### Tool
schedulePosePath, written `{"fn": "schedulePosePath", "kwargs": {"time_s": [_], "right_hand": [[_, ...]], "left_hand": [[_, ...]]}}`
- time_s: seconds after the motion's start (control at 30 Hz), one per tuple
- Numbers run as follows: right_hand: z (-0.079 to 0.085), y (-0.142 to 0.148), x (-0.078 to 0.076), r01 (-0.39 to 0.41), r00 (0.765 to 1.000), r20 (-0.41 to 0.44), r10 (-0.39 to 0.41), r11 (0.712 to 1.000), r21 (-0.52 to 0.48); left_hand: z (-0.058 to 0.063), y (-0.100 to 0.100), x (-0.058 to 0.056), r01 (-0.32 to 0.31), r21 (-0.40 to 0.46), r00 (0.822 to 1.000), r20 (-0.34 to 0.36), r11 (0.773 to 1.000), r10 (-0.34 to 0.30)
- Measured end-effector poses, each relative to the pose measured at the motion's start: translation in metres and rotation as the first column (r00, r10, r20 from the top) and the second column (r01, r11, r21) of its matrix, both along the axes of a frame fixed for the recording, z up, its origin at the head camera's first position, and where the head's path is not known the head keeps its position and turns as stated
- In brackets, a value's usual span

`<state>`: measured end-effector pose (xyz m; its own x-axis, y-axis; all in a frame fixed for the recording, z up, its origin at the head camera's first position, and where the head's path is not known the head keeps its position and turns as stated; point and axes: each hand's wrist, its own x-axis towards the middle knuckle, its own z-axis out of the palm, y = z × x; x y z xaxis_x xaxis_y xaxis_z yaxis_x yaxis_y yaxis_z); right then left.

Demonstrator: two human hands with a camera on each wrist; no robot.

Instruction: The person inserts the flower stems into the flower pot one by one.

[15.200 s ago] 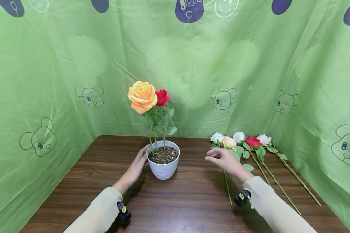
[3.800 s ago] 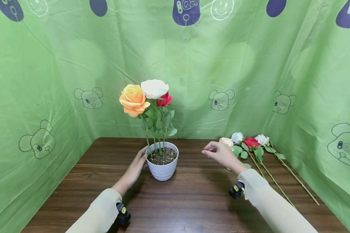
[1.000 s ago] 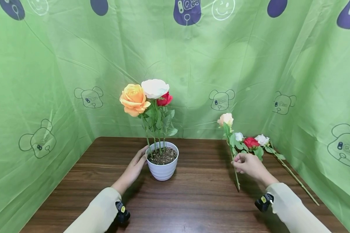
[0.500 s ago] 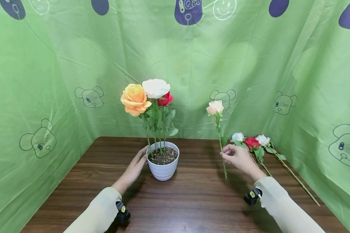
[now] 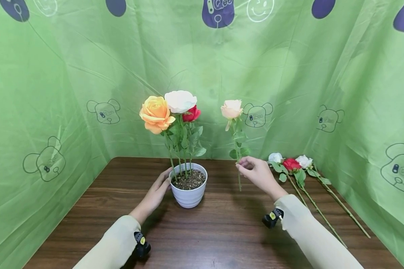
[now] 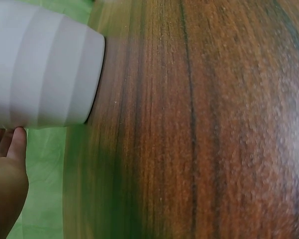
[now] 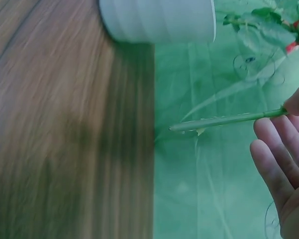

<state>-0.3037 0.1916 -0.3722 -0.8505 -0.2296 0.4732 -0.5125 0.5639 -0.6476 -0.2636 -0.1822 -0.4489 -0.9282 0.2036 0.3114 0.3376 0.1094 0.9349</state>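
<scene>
A white ribbed flowerpot (image 5: 188, 197) filled with soil stands on the table, and an orange rose (image 5: 156, 115), a white rose (image 5: 180, 101) and a red rose (image 5: 192, 114) rise upright from it. My left hand (image 5: 156, 193) rests against the pot's left side near the rim, its fingers extended along the wall. To the right of the pot, my right hand (image 5: 258, 175) pinches a pale peach rose (image 5: 232, 109) by the lower stem and holds it upright above the table. In the right wrist view the bare stem end (image 7: 224, 121) sticks out past the thumb and fingers.
On the right of the wooden table (image 5: 202, 239) lie another white rose (image 5: 275, 157), a red rose (image 5: 291, 164) and a pinkish-white rose (image 5: 304, 161), stems toward the front. Green printed cloth (image 5: 215, 67) hangs behind the table and along both sides.
One white rose has gone from the table into the pot. The peach rose has been picked up by my right hand, raised upright and carried left. My left hand stays on the pot.
</scene>
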Motion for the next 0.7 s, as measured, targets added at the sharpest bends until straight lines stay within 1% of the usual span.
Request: {"fn": "schedulePosePath", "kwargs": {"time_s": [0.1,0.3,0.47,0.7], "right_hand": [[0.006,-0.011,-0.001,-0.021,1.000,-0.017,0.021,0.999,-0.024],[0.018,-0.035,-0.002,-0.096,0.995,-0.040,0.093,0.990,-0.100],[0.026,-0.054,-0.003,-0.129,0.990,-0.070,0.121,0.985,-0.116],[0.035,-0.081,-0.005,-0.176,0.982,-0.104,0.160,0.968,-0.179]], "left_hand": [[0.000,0.000,0.000,-0.001,-0.009,1.000,0.003,1.000,0.001],[0.001,0.001,0.001,-0.002,-0.004,1.000,-0.006,1.000,0.002],[0.000,0.000,0.000,-0.010,-0.006,1.000,0.002,1.000,0.010],[0.000,0.001,0.000,-0.009,0.003,1.000,0.000,1.000,0.009]]}}
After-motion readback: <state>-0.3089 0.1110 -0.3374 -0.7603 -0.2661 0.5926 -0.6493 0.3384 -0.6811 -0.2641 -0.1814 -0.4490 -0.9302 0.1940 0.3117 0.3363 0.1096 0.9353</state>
